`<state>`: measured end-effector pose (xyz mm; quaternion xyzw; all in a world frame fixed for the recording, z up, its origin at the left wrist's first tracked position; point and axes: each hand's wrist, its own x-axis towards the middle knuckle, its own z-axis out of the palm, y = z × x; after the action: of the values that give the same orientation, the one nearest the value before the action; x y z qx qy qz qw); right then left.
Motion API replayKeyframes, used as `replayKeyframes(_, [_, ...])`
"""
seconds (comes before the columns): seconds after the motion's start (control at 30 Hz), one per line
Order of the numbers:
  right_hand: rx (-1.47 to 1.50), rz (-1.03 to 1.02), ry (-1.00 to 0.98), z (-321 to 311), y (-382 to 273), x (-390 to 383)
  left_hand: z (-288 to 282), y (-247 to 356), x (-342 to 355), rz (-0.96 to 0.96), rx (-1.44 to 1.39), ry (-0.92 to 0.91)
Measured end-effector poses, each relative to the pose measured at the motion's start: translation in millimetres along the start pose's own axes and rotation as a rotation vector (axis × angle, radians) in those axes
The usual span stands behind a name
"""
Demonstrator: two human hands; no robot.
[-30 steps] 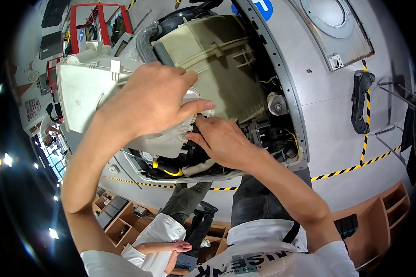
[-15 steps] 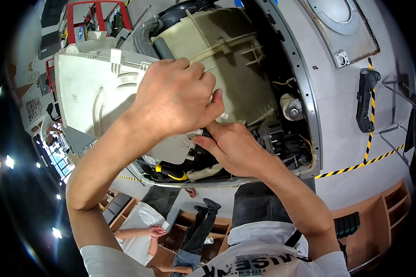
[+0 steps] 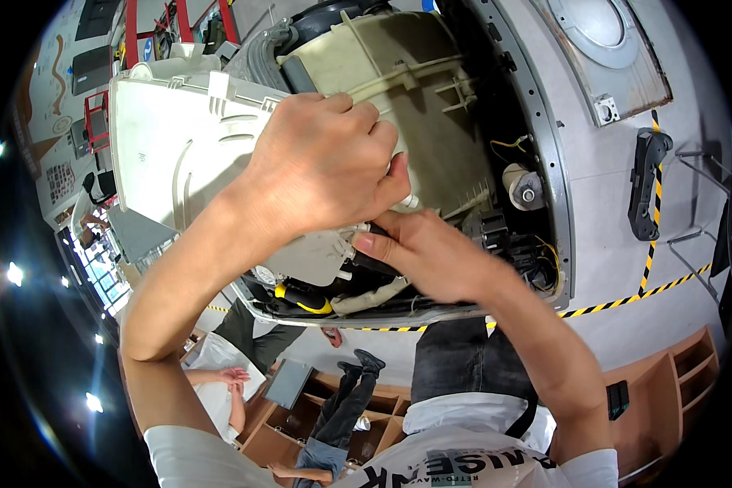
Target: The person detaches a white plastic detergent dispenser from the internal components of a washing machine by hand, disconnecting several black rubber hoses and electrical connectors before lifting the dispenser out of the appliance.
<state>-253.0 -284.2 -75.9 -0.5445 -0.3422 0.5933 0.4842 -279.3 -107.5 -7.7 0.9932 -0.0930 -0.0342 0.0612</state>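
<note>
A white plastic housing [image 3: 171, 154] sits tilted at the left of an opened washing machine, beside the cream-coloured tub [image 3: 423, 122]. My left hand [image 3: 329, 163] is closed in a fist over the housing's right end. A small white spout tip pokes out by its thumb; what the curled fingers grip is mostly hidden. Just below it, my right hand [image 3: 439, 256] pinches a black rubber hose [image 3: 372, 262] under the housing, thumb on top. The two hands nearly touch. A yellow and black tool handle [image 3: 302, 299] lies inside the machine's front edge, beside a pale wrapped bundle [image 3: 370, 299].
The grey metal cabinet rim [image 3: 555, 171] borders the tub on the right, with wires and a cylindrical part [image 3: 523, 187] inside. A detached panel with a round opening [image 3: 602, 41] lies beyond. Co-workers stand near wooden shelving [image 3: 276, 443] at lower left.
The machine and both hands appear shifted slightly right in the picture as the view moves. The right thumb sits a little differently on the black hose, and more of the hose shows. Both hands stay closed.
</note>
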Motion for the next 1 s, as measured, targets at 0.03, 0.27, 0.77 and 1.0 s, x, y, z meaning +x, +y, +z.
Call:
replayKeyframes(0.03, [-0.098,-0.032,0.101,7.6,-2.9,-4.1,0.2,-0.2,0.0,0.000,0.023,-0.005])
replayKeyframes(0.27, [-0.437,-0.155,0.430,32.3,-11.3,-8.8,3.5,1.2,0.5,-0.017,0.101,-0.077])
replayKeyframes(0.77, [-0.108,-0.004,-0.145,-15.5,-12.2,6.0,2.7,-6.1,-3.8,0.047,0.071,0.017])
replayKeyframes(1.0, [0.156,0.181,-0.354,-25.7,1.0,12.0,1.1,-7.0,-4.1,0.049,0.067,0.017])
